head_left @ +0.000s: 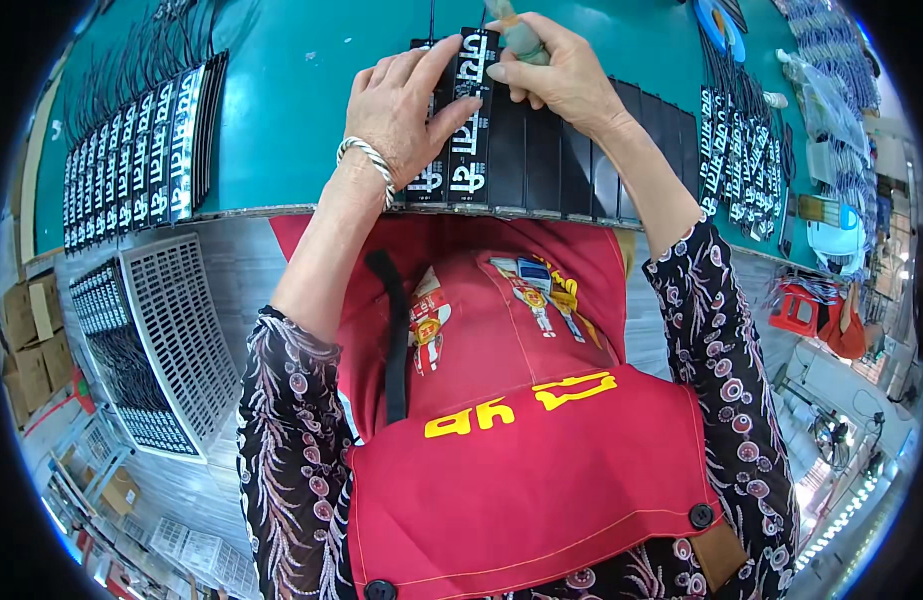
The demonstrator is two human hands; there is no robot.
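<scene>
Right grip (570,80): closed around small greenish bottle (525,42), upper centre of frame. Left grip (404,105): fingers spread, thumb over white-marked black strip (469,142) on green counter (282,100), upper centre. Step, apparently: bottle work at strip's top end; next move likely wants strip steadied.

- On green tabletop (282,110), at left: row of cabled black strips (132,165) with white lettering
- At near edge, middle: two lettered strips (469,150), beside plain black strips (577,165)
- At right: heap of lettered strips (737,165)
</scene>
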